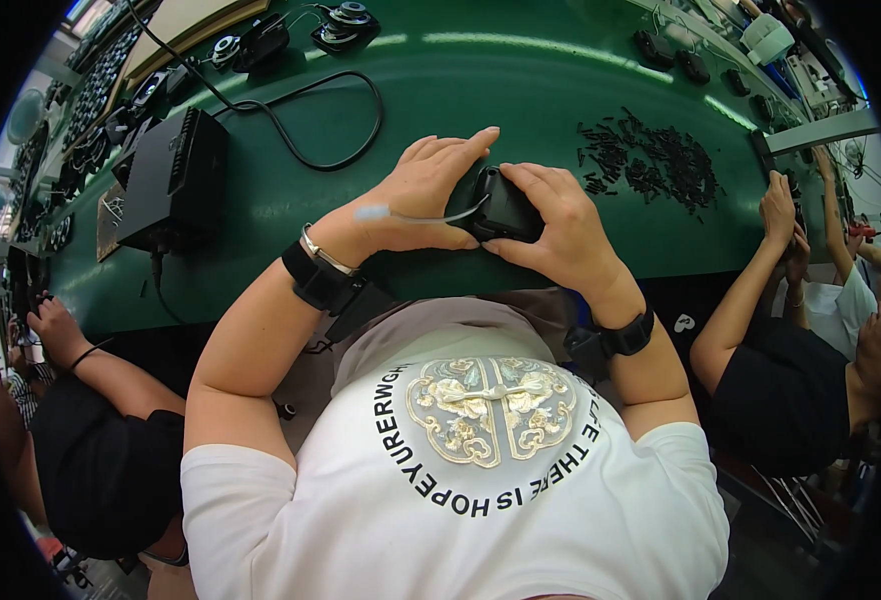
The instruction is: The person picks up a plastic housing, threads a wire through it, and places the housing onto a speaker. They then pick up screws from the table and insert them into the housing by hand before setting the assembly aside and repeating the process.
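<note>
A small black plastic housing (pixel 513 210) is held above the green bench, tilted toward me. My right hand (pixel 563 218) grips it from the right, fingers over its top and thumb at its lower edge. Around its left side is my left hand (pixel 411 195), open, with fingers stretched away and the thumb tip at the housing's lower left corner. A thin grey wire (pixel 431 219) runs out of the housing across my left hand and ends in a pale connector (pixel 372 212) near the wrist. The housing's underside is hidden.
On the green bench (pixel 441 95), a black power box (pixel 176 180) with a looped cable (pixel 381 110) stands left. Many small black pieces (pixel 651 160) lie scattered right. Speaker parts (pixel 346 25) line the back. Co-workers' arms (pixel 751 270) are close on both sides.
</note>
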Demonstrator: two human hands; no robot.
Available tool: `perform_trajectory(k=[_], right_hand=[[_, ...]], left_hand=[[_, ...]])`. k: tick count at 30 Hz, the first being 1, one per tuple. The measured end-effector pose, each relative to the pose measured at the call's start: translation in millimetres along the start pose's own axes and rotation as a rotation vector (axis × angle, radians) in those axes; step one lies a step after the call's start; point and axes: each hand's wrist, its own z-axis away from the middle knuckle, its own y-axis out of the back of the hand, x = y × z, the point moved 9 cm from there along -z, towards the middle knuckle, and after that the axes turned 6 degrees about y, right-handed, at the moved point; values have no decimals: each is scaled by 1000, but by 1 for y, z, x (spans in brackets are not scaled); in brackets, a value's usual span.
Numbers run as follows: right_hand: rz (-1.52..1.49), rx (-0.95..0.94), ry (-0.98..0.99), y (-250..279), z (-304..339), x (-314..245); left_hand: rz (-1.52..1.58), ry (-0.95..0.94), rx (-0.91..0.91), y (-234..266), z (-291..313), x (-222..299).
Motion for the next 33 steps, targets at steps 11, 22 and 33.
perform_trajectory(k=[11,22,33], right_hand=[[110,-5,-20,-1,2,-4],[120,60,0,0,11,-1],[207,166,-27,1,17,-16]], left_hand=[[-146,34,-105,-14,-4,-2],[79,119,-70,-7,21,15],[-439,105,190,-27,19,51]])
